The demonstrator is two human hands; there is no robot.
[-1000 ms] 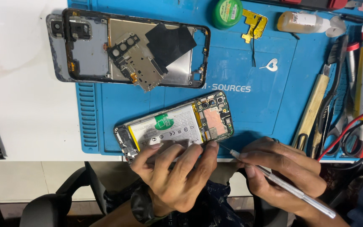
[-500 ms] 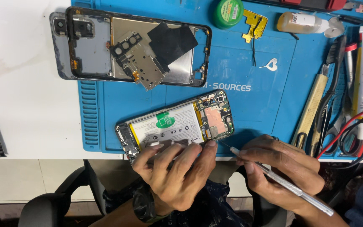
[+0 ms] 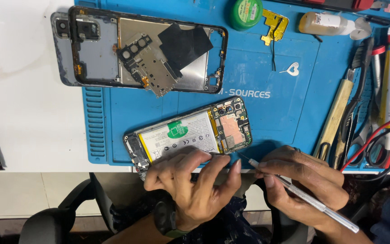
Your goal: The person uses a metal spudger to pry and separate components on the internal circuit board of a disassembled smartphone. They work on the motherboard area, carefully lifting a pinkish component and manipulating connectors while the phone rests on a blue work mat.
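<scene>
An opened phone lies tilted on the blue work mat, with its white battery and circuit board showing. My left hand rests at the phone's near edge, fingertips touching its lower side. My right hand grips a thin metal tool like a pen. The tool's tip sits just below the phone's lower right corner.
A phone back frame with a loose metal shield plate and black sheet lies at the mat's top left. A green round tin, small bottle, tweezers and pliers and red wires fill the right side. A chair stands below.
The view has shifted slightly. My hands and the tool stay at the phone's near edge with almost no movement.
</scene>
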